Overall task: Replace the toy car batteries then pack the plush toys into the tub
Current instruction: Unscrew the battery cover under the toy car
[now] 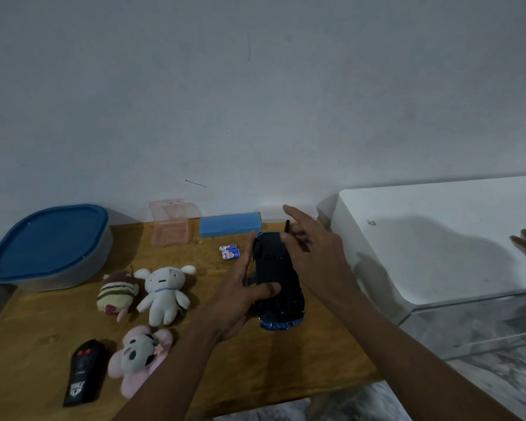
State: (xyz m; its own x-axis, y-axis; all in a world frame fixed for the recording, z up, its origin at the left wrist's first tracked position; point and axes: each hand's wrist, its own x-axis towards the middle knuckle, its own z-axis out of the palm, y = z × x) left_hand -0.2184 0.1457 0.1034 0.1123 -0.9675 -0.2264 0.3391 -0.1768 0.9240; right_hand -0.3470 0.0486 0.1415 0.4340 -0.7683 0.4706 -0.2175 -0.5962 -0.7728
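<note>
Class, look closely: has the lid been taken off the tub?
No, the blue lid covers the whole top of the tub at the table's far left.

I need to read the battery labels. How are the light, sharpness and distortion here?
Head view: dim, bluish light with no glare; the whole frame is soft, so the batteries show a blue-and-white wrap but no readable print; the car is a black underside with little detail; a broad soft shadow falls on the white cabinet; wide-angle stretch grows toward the edges.
</note>
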